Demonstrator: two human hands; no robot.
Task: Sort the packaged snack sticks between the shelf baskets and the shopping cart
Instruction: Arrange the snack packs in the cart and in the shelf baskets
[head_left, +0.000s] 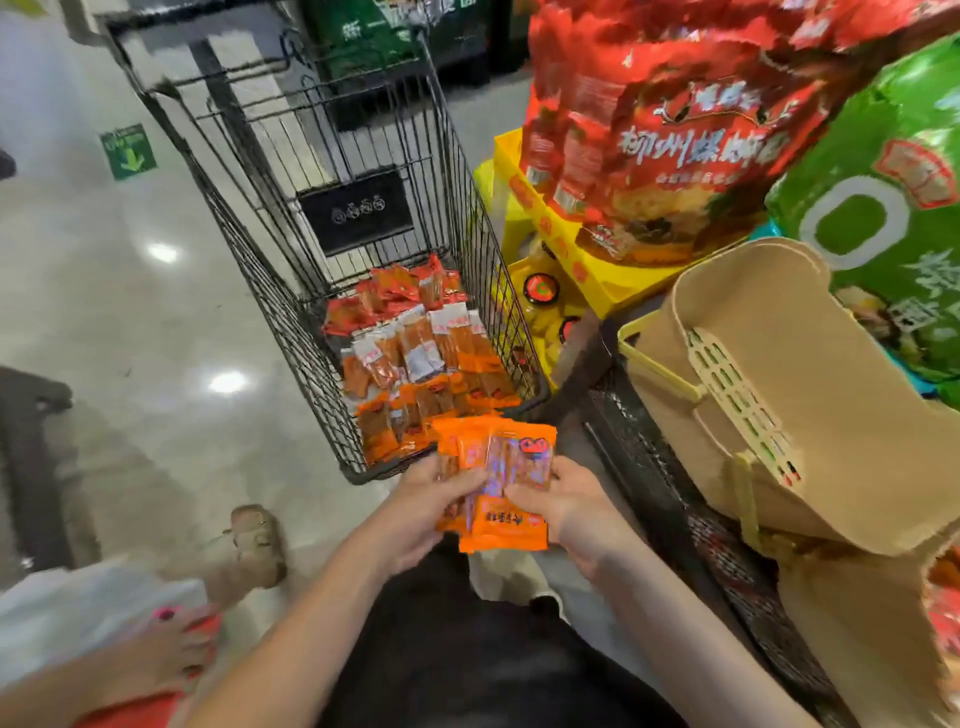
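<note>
Here, my fingers (519, 493) are curled around a small stack of orange snack stick packets (501, 488), my left hand (426, 512) gripping its left edge and my right hand (563, 506) its right. The packets stand lengthwise, pointing away from me. Directly ahead, just beyond their top edge, sits the wire shopping cart (291, 322), its floor lined with more packets. A tan shelf basket (810, 405), tipped, lies near my right hand.
</note>
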